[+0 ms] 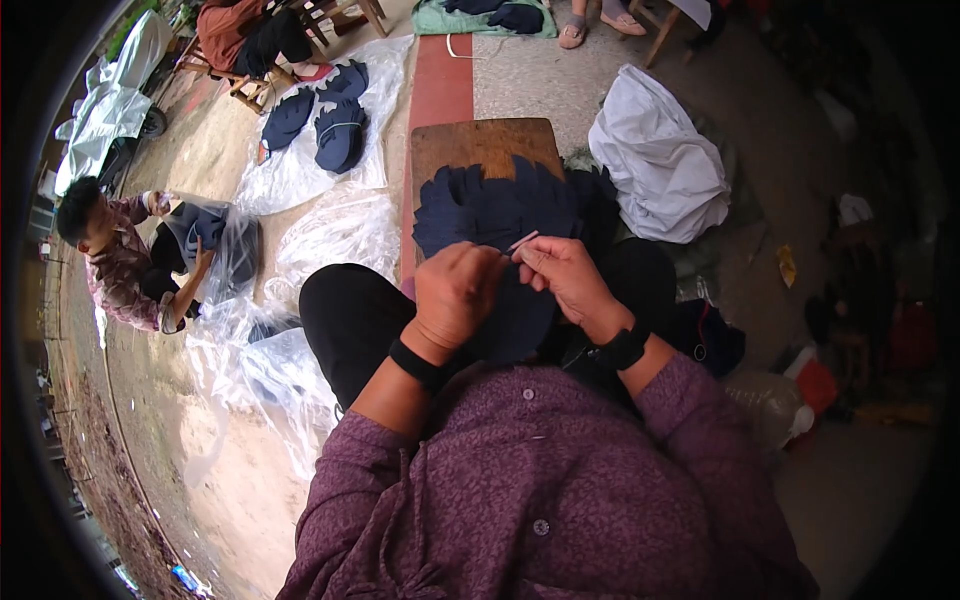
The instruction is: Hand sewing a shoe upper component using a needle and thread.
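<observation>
Looking down from the head view, the check finds dark blue gloves (495,205) piled on a wooden tabletop (470,142), fingertip ends fanned out away from the wearer and the near end reaching toward the lap, between the knees (345,315). Both hands are above the pile. The right hand (568,278) has its thumb and index fingers closed in a pinch on a thin pale pink strip (523,240). The left hand (455,297) is curled close beside it and blurred; whether its fingers grip the other end cannot be told.

Risks, as judged: the strip is slight and held only near the tips, so an uneven pull could make it slip free or snap. If dropped, it would probably land among the glove folds. The pile looks loose, with no tie visible around it; a forearm or knee brushing its near end could skew the layers or tip some into the lap. The white sack (655,155) lies near the tabletop's right side, and gloves sliding that way might catch against it. Severity appears minor.
</observation>
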A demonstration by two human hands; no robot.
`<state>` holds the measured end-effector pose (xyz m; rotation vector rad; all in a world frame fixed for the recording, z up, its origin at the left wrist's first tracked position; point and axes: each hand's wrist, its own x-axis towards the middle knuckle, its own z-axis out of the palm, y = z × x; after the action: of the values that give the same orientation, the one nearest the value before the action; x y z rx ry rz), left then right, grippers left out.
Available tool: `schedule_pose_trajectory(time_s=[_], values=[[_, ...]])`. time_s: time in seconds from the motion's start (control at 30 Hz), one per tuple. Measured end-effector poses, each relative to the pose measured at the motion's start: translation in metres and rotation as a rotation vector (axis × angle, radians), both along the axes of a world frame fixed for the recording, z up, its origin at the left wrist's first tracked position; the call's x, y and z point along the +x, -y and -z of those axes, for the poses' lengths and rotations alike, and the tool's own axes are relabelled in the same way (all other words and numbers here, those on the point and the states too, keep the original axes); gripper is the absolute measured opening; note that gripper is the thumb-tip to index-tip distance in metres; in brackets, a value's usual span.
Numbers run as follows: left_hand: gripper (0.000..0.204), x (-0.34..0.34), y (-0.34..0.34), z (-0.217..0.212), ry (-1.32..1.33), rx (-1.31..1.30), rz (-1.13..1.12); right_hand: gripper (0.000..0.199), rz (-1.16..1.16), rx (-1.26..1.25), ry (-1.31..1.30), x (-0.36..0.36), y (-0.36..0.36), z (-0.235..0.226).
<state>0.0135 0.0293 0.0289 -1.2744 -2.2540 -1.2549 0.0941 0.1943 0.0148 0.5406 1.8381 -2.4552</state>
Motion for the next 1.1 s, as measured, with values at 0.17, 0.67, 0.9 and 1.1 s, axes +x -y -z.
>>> schedule_pose_trajectory(time_s=[0.17, 0.67, 0.9, 1.1], values=[[0.017, 0.011, -0.007, -0.004, -0.246, -0.077, 0.146, 0.015, 0.15, -0.391, 0.025, 0.008, 0.015, 0.0], [0.02, -0.01, 0.001, 0.012, -0.032, -0.059, 0.065, 0.016, -0.044, 0.243, 0.09, 0.001, -0.028, -0.01], [0.025, -0.01, -0.001, 0.037, -0.016, -0.279, 0.101, 0.012, -0.169, 1.035, -0.08, 0.004, -0.039, 0.013], [0.023, -0.016, -0.008, 0.036, -0.029, -0.338, 0.096, 0.013, -0.243, 1.213, -0.07, -0.008, -0.052, 0.016]])
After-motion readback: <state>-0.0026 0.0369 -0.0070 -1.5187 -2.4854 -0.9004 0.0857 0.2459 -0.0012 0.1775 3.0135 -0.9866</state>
